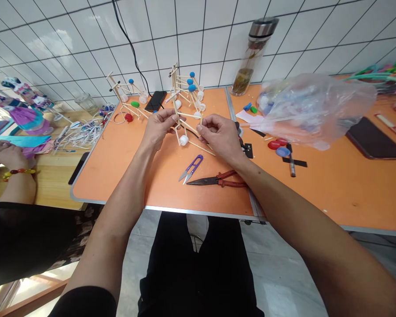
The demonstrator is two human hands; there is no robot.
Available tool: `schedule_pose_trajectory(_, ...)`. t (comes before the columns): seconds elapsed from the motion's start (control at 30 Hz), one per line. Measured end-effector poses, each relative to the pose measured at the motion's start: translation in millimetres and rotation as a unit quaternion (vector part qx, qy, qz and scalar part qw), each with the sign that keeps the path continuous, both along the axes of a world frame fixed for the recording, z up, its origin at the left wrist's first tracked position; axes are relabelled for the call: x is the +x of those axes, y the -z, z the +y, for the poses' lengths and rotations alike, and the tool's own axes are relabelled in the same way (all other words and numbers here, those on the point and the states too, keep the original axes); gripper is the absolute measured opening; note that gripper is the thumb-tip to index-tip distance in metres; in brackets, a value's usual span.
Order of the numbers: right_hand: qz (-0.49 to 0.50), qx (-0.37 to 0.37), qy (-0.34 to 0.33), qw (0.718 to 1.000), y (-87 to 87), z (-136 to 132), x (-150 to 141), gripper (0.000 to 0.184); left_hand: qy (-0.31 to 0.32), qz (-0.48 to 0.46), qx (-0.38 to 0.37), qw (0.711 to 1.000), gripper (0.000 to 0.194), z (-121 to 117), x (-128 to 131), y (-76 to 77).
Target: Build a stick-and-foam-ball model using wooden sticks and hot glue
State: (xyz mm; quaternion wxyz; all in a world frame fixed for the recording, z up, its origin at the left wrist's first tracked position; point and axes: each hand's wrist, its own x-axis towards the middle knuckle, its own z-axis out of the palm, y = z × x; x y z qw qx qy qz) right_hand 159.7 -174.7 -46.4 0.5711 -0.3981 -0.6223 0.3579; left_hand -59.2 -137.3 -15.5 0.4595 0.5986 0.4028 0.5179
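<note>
Over the orange table, my left hand pinches the joint of a stick frame made of thin wooden sticks, with a white ball-like cap at its lower end. My right hand has its fingers closed on the right side of the same frame, near a short upright stick. Purple thread snips lie below the hands. Beside them are long-nose pliers with red handles, partly under my right forearm. More stick frames with blue and white caps stand just behind.
A phone lies by the wall. A glass bottle stands behind, left of a clear plastic bag. Bottle caps, a pen and a dark phone are on the right. Another person's hands work at the left table.
</note>
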Motion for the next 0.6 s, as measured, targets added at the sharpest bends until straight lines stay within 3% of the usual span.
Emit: schedule_pose_trajectory(0.6, -0.016, -0.007, 0.009, 1.0, -2.9, -2.3, 0.7, 0.034, -0.011, 0.022, 0.011, 1.0, 0.029, -0.9, 0.1, 0.7)
